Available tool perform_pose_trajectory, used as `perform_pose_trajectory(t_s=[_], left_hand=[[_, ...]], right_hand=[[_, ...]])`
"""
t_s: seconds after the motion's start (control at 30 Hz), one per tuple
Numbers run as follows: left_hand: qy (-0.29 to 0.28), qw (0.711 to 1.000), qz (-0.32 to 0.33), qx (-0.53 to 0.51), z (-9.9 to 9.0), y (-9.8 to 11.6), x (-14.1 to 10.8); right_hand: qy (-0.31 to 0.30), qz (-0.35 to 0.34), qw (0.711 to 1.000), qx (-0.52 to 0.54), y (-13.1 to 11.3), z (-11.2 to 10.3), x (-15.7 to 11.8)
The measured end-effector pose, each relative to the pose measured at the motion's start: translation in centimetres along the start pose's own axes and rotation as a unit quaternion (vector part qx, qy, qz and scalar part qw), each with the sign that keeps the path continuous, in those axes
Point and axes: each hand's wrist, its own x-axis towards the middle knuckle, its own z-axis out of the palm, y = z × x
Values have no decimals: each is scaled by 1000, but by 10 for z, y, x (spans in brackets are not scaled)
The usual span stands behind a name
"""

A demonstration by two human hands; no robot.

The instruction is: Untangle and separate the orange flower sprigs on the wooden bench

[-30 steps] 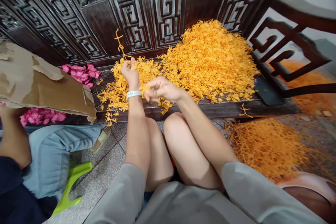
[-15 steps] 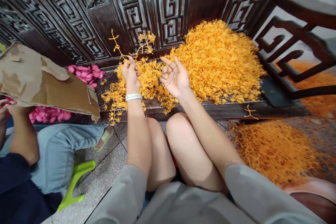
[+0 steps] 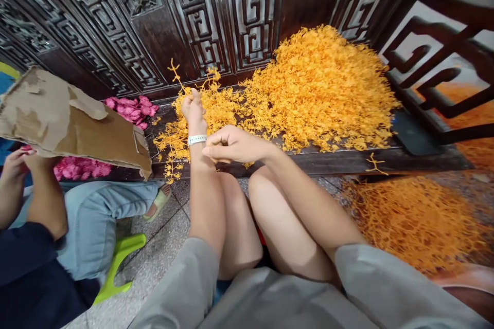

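My left hand [image 3: 193, 109], with a white band at the wrist, is closed on a branching orange stem [image 3: 176, 73] above the smaller spread of orange pieces [image 3: 222, 108]. Two arms of the stem stick up past my fingers, one bearing small flower-like tips. My right hand [image 3: 231, 145] is at my left forearm, just below the wristband, its fingers bent and partly apart; I cannot make out anything in them. Behind it to the right rises a big heap of orange flower pieces [image 3: 332, 87] on the dark bench [image 3: 328, 160].
At left, a torn cardboard piece [image 3: 104, 133] stands near pink flowers [image 3: 133, 109]; another person's hands [image 3: 29, 160] hold something pink. A lone orange stem [image 3: 376, 164] lies on the bench edge. Bare orange stems [image 3: 417, 221] are piled lower right, and a green stool [image 3: 119, 264] is lower left.
My right hand has moved down and left from the orange pieces to my left forearm. My left hand still holds the stem, which sits slightly lower. The view has shifted a little.
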Motion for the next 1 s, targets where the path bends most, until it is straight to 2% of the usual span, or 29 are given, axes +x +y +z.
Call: perform_pose_trajectory(t_s=[0.03, 0.1, 0.17, 0.2, 0.27, 0.37, 0.43, 0.47, 0.53, 0.57, 0.6, 0.63, 0.67, 0.7, 0.77, 0.83, 0.87, 0.93, 1.0], left_hand=[[-21, 1000, -10, -15, -1, 2, -1], [-60, 997, -9, -49, -3, 7, -6], [-85, 994, -11, -63, -4, 13, -15], [-97, 993, -17, -59, -3, 16, -19], [-141, 989, -34, -39, -2, 18, -26], [-208, 977, -45, -6, 2, 16, -30], [-174, 984, -23, 14, 4, 12, -28], [-135, 991, -7, 23, 5, 9, -25], [-60, 997, 12, 37, 6, 5, -19], [-42, 998, 9, 39, 5, 4, -16], [-41, 999, 1, 36, 5, 4, -14], [-52, 998, -7, 27, 4, 4, -12], [-67, 998, -10, 16, 3, 5, -12], [-82, 997, -8, 5, 2, 7, -12], [-102, 995, 6, -13, 1, 10, -16], [-121, 992, 13, -20, 0, 14, -20], [-134, 991, 14, -22, 0, 15, -23], [-166, 986, 12, -20, 0, 16, -27], [-199, 980, 7, -4, 1, 15, -29]], right_hand=[[34, 5, 999, -21, 2, 0, 1], [177, 33, 983, -40, 13, -9, 4], [351, 63, 934, -10, 29, -26, 5], [414, 68, 908, 15, 36, -36, 6], [467, 53, 881, 52, 46, -51, 5], [439, -5, 898, 35, 43, -54, 1], [372, -35, 927, 22, 31, -43, -2], [305, -38, 951, 25, 24, -35, -3], [111, -14, 993, 32, 8, -17, -5], [17, 4, 1000, 26, 2, -9, -6], [-49, 19, 999, 13, -1, -2, -5], [-77, 32, 997, -5, -1, 2, -4], [-65, 43, 997, -26, 1, 4, -2], [-19, 53, 998, -41, 4, 3, 0], [148, 75, 986, -34, 16, -6, 5], [334, 83, 939, 19, 26, -20, 7], [403, 78, 911, 49, 30, -27, 7], [475, 61, 874, 86, 35, -40, 5], [489, 39, 866, 92, 37, -49, 2]])
